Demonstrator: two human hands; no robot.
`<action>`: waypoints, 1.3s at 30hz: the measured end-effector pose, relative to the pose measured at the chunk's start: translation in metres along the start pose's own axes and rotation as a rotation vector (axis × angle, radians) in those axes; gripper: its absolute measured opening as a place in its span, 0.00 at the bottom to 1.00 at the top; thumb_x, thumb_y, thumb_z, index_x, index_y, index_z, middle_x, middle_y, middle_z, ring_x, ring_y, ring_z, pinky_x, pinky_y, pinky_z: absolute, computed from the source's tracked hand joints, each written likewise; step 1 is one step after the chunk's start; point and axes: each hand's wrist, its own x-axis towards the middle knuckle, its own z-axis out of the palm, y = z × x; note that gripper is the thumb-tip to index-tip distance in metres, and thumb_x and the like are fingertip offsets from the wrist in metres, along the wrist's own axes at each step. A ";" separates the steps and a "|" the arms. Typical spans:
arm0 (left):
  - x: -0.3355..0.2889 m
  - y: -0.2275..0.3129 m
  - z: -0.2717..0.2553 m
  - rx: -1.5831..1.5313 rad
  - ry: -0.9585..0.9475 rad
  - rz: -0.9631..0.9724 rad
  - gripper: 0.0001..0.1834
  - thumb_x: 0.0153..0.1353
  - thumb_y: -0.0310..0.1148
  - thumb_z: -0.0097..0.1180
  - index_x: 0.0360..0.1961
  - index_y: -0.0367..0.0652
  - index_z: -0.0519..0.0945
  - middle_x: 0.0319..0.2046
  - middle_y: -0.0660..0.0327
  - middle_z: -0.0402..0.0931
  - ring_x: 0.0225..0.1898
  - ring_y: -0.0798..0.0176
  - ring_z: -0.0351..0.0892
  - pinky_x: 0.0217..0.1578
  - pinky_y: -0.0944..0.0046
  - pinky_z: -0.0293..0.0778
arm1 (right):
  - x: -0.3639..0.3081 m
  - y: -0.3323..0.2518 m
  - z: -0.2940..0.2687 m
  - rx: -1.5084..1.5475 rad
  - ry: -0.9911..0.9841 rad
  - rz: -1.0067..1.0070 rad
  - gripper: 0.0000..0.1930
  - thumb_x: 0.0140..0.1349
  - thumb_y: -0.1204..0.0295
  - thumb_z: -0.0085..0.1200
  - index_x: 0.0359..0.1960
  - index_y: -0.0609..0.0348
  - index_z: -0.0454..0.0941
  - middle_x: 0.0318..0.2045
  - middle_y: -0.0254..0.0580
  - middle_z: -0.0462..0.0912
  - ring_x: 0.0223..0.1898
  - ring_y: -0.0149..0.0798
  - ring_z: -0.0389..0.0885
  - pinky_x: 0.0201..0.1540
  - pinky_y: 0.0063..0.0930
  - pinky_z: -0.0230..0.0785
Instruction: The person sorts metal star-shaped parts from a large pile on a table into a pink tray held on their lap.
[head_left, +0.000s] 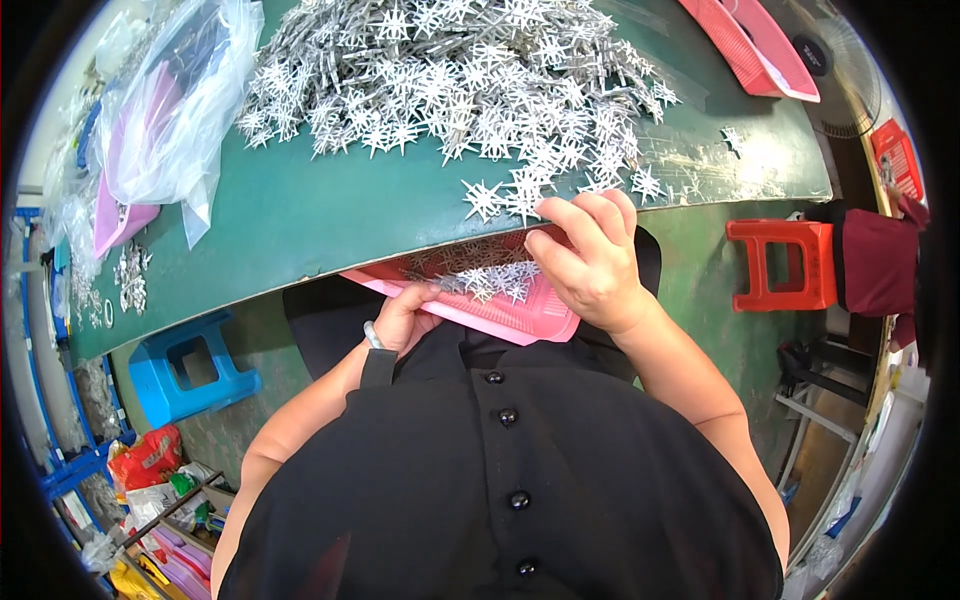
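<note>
Likely step: raking stars (440, 85) off surface (330, 215) into basket (553, 316) below edge. Stars heaped on surface, some inside basket. My left hand (404, 318) pinches basket rim; right hand (598, 262) curled at edge, can't tell if gripping any. Next calls for steady basket.

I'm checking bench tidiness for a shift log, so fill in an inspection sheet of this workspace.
Surface: green table, worn and shiny at right.
Job's things: heap of silvery star-shaped pieces on the table; more stars in a pink basket below the near edge.
Clutter: clear plastic bag and small loose bits at left; second pink basket at far right.
Hands: left hand grips the nearer basket's rim; right hand curled at the table edge, hold unclear.
Cables: nothing seen.
Surroundings: blue stool left, red stool right.
</note>
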 end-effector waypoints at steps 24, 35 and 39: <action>0.001 -0.003 0.003 -0.071 -0.007 0.022 0.23 0.50 0.30 0.51 0.48 0.30 0.68 0.45 0.51 0.73 0.48 0.56 0.72 0.55 0.57 0.63 | 0.018 -0.009 0.002 0.003 -0.179 0.274 0.26 0.39 0.59 0.62 0.41 0.56 0.74 0.50 0.41 0.67 0.50 0.44 0.61 0.54 0.45 0.45; 0.000 0.001 0.003 -0.077 -0.043 0.003 0.24 0.52 0.26 0.48 0.52 0.30 0.63 0.46 0.52 0.71 0.47 0.58 0.72 0.52 0.57 0.66 | 0.025 -0.016 0.005 0.111 -0.136 0.286 0.24 0.41 0.56 0.61 0.39 0.56 0.76 0.48 0.41 0.69 0.49 0.45 0.62 0.53 0.45 0.46; 0.002 0.000 -0.002 -0.055 -0.073 -0.003 0.23 0.53 0.28 0.47 0.50 0.29 0.66 0.46 0.51 0.71 0.49 0.57 0.71 0.55 0.58 0.63 | 0.040 -0.017 0.008 0.023 -0.139 0.280 0.22 0.42 0.58 0.60 0.35 0.61 0.76 0.46 0.42 0.69 0.49 0.46 0.62 0.53 0.45 0.47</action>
